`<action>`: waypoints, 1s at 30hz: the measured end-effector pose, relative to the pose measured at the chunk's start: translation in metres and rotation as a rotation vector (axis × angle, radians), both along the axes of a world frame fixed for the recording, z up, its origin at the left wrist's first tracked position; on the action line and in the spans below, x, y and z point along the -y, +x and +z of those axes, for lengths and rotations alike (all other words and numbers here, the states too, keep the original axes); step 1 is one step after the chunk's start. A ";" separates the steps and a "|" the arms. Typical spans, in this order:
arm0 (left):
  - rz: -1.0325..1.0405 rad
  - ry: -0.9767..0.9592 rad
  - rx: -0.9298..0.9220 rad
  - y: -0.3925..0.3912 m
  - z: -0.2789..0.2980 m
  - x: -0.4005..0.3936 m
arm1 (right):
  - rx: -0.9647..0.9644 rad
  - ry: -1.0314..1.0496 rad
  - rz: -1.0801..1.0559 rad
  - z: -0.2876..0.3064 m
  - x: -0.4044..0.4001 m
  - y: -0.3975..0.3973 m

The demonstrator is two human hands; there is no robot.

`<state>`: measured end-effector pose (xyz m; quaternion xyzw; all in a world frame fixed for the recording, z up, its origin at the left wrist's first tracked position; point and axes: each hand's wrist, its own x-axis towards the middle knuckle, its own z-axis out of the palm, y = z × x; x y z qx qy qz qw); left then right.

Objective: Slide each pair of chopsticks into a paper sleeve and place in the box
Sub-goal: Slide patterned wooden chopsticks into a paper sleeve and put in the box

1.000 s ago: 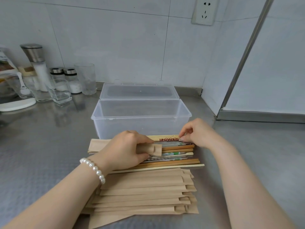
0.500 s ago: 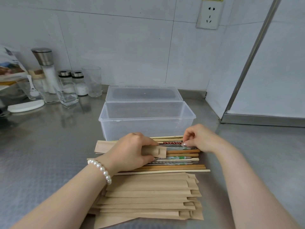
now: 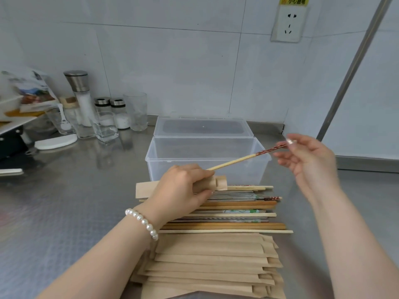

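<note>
Behind the row of loose chopsticks (image 3: 226, 212) on the steel bench (image 3: 64, 201) stands a clear plastic box (image 3: 207, 167), its lid (image 3: 203, 127) tipped back and nothing visible inside. Nearest the camera lies a stack of brown paper sleeves (image 3: 211, 268). Over the chopstick row, the left hand (image 3: 183, 188) curls round one paper sleeve (image 3: 218, 182), its open end pointing right. Raised at the box's right corner, the right hand (image 3: 311, 160) pinches the red-patterned end of a chopstick (image 3: 244, 159), which slants down to the left hand, its pale tip touching that hand just above the sleeve's mouth.
</note>
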<state>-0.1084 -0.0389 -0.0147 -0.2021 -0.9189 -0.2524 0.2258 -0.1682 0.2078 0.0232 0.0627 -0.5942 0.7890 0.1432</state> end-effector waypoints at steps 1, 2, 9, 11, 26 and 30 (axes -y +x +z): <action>0.007 0.004 -0.007 -0.001 0.000 0.002 | -0.008 -0.070 -0.079 -0.001 -0.002 -0.002; 0.019 0.009 -0.007 -0.002 0.001 0.002 | -0.010 -0.120 -0.158 -0.001 -0.006 -0.003; 0.123 0.049 0.086 -0.004 -0.002 0.006 | 0.014 -0.266 -0.388 -0.004 -0.012 -0.008; 0.121 0.048 0.091 -0.003 -0.003 0.006 | 0.010 -0.293 -0.408 -0.003 -0.012 -0.008; 0.073 0.084 0.093 -0.005 -0.003 0.007 | 0.063 -0.148 -0.304 -0.003 -0.004 -0.004; 0.061 0.080 0.075 -0.006 -0.002 0.006 | 0.181 0.128 -0.042 0.000 0.002 0.003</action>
